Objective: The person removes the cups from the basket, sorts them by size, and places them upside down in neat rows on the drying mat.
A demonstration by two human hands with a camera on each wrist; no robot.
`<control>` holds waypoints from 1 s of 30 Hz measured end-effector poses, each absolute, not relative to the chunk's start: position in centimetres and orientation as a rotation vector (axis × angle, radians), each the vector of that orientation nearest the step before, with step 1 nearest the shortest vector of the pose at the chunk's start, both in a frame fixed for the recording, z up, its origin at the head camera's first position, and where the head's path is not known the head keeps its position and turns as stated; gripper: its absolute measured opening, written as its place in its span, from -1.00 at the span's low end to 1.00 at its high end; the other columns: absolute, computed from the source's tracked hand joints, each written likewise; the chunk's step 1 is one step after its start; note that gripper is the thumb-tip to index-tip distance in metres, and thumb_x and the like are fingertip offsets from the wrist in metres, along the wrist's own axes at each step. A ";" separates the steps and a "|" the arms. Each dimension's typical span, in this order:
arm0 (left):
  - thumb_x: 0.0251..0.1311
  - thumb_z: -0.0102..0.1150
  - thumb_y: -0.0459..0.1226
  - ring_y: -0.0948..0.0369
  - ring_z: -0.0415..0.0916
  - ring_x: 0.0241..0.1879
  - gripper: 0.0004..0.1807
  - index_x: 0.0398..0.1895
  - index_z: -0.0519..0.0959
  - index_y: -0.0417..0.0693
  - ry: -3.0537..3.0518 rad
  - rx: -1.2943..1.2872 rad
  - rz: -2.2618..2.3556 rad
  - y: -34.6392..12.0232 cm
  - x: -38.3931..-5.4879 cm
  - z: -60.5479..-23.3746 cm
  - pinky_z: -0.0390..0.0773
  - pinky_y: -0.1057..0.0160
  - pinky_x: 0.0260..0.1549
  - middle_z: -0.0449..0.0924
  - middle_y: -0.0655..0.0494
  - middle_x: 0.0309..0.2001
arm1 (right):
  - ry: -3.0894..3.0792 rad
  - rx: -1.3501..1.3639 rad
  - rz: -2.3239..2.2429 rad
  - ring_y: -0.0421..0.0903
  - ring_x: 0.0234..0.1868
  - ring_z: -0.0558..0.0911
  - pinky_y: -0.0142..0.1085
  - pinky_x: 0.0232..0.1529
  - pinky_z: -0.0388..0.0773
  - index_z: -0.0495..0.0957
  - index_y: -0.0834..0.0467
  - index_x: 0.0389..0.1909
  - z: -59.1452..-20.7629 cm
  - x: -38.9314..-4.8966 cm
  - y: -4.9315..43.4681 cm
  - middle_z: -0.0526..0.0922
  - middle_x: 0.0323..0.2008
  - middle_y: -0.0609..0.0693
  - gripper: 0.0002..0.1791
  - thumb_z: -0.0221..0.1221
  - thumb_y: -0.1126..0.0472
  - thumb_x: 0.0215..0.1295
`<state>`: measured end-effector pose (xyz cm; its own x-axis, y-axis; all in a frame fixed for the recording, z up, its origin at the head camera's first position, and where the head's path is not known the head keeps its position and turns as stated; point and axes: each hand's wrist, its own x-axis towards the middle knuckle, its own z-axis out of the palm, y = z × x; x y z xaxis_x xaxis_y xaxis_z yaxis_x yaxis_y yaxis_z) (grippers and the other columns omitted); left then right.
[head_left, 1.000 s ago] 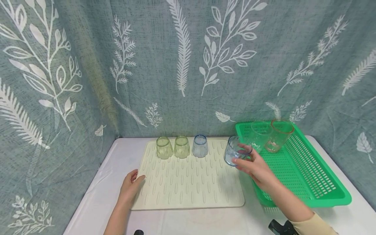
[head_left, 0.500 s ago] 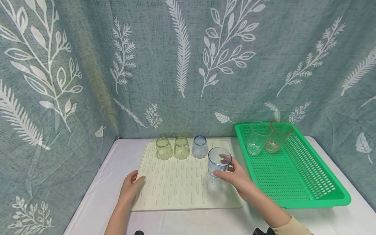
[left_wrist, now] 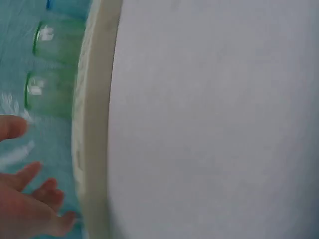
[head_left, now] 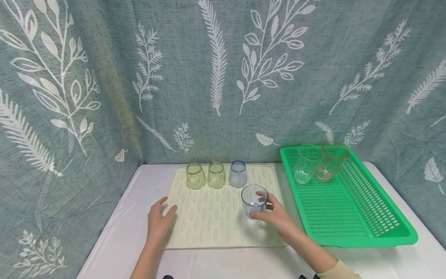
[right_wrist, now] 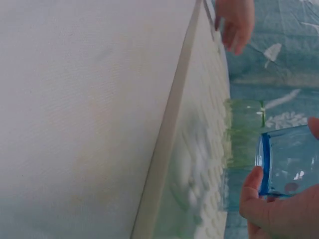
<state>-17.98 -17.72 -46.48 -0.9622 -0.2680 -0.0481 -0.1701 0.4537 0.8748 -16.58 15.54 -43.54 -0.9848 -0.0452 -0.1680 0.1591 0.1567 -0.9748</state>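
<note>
My right hand (head_left: 270,212) grips a blue-tinted glass (head_left: 254,200) just above the right middle of a cream ribbed mat (head_left: 209,226), its mouth tilted towards me. In the right wrist view my thumb (right_wrist: 256,196) curls round the blue-rimmed glass (right_wrist: 291,159). Along the mat's far edge stand two green glasses (head_left: 196,175) (head_left: 216,174) and another blue glass (head_left: 238,174), all upside down. My left hand (head_left: 159,219) lies with spread fingers at the mat's left edge. The left wrist view shows those fingers (left_wrist: 30,209) beside the mat's rim (left_wrist: 94,124).
A green perforated basket (head_left: 352,209) stands right of the mat; a clear glass (head_left: 306,163) and an orange-rimmed glass (head_left: 331,161) are upright in its far corner. A white table (head_left: 125,217) is enclosed by a leaf-patterned curtain (head_left: 216,77) at the back and sides.
My right hand has carried the blue glass left from the basket's edge to over the mat, and lower. My left hand has shifted slightly right, fingers spreading.
</note>
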 end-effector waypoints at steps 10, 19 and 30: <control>0.32 0.17 -0.28 0.18 0.47 0.11 -0.55 0.26 0.45 -0.12 -2.303 -0.074 -2.022 -11.5 -16.7 -43.2 0.46 0.31 0.08 0.50 -0.06 0.18 | 2.403 0.020 -1.813 0.02 0.05 0.43 -0.20 -0.14 0.46 0.44 0.06 0.25 -44.2 -16.6 15.3 0.45 0.11 0.14 -0.21 0.51 0.17 -0.10; 0.18 0.32 -0.27 -0.07 0.38 0.20 -0.44 0.28 0.44 0.01 -2.406 -0.360 -2.062 -7.8 -16.0 -42.5 0.51 0.11 0.10 0.45 0.05 0.22 | 2.732 -0.256 -1.593 -0.02 -0.05 0.45 -0.28 -0.26 0.54 0.49 0.14 0.18 -44.3 -16.6 14.9 0.48 0.03 0.03 -0.19 0.57 0.15 -0.21; 0.04 0.46 -0.11 0.02 0.37 0.18 -0.28 0.30 0.41 0.03 -2.531 -0.448 -1.824 -5.7 -15.9 -42.3 0.55 0.04 -0.01 0.39 0.05 0.27 | 2.966 -0.496 -1.347 0.01 0.07 0.36 -0.07 -0.05 0.47 0.51 0.07 0.19 -43.8 -16.1 14.2 0.44 0.04 0.01 -0.18 0.58 0.16 -0.22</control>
<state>-15.95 -5.68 -42.33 -0.9595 0.2344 0.1565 0.2226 0.2897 0.9309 -16.05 14.16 -43.84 -0.9432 -0.2071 0.2599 -0.3320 0.6227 -0.7085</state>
